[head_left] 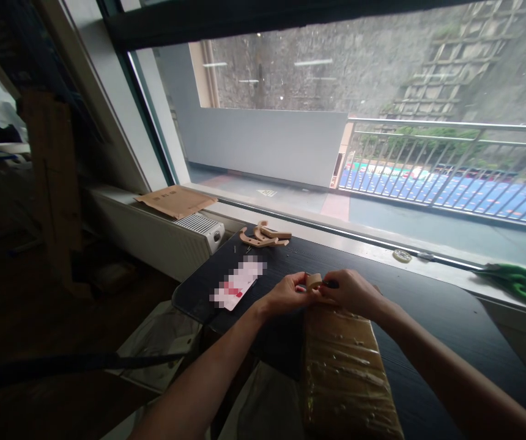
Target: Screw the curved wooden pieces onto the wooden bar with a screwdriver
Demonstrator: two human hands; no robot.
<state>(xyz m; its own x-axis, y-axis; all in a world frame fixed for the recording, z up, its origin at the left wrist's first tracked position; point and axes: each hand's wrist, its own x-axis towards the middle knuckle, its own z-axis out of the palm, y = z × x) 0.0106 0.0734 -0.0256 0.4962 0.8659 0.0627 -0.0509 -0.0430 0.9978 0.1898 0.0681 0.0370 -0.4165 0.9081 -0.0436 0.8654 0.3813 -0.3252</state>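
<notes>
My left hand (285, 296) and my right hand (352, 292) meet over the dark table (432, 318), fingers pinched together on a small tan wooden piece (314, 280). A thin red and dark object shows just beside my fingers, partly hidden. Right below my hands lies a brown package wrapped in clear plastic (348, 373). A pile of curved wooden pieces (265, 236) rests at the table's far edge, beyond my left hand.
A white and red card (238, 283) lies on the table's left part. A radiator (199, 227) with flat cardboard (175, 200) on it stands at left. A tape roll (401, 256) and a green cloth (520, 282) sit on the window sill.
</notes>
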